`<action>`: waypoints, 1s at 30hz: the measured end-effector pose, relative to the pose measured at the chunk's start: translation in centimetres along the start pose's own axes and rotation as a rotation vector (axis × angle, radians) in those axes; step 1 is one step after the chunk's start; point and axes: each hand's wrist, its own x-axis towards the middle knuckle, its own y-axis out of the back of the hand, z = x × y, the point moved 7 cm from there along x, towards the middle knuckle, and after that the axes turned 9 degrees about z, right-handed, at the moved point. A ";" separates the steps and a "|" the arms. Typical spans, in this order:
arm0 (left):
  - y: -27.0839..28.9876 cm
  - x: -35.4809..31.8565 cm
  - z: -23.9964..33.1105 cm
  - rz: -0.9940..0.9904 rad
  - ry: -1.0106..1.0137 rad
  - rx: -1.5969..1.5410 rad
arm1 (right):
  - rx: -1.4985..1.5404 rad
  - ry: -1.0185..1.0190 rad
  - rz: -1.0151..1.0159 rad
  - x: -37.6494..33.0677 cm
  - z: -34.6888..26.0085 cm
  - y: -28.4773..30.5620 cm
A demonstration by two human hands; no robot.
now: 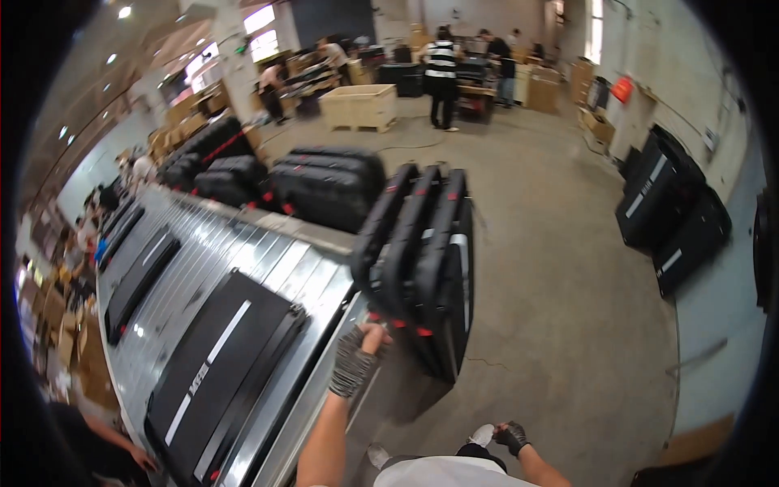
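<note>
A dull grey-brown floor [552, 243] spreads through the centre and right of the frame, beside a pale wall [677, 53] at upper right, while a whitish column [234, 77], bright windows [260, 18] and small glowing ceiling lights [124, 12] occupy the upper left.

Left grip [355, 359]: fingertips partly hidden; contact with the upright black cases [456, 268] cannot be told. Inner cases' broad faces mostly hidden by their neighbours. Right grip [512, 439] small, blurred; whether it holds anything, unclear. Both forearms cut off by lower edge. Roller conveyor [213, 243]: near end runs out of frame. Person at lower left [81, 438] cropped, head out of view. Black case at right rim [763, 252] partly lost in darkness. Far workers [441, 69] too small; handwork unreadable.
</note>
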 end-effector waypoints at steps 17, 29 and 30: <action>-29.6 29.7 8.7 -0.035 -0.545 1.324 | -0.538 -0.168 0.371 1.5 8.3 38.0; -33.5 49.2 -2.5 -0.191 -0.132 1.526 | -1.192 0.015 0.476 -0.2 -6.2 33.2; -33.9 49.1 -2.0 -0.211 -0.101 1.530 | -1.195 0.019 0.444 5.5 -6.4 34.6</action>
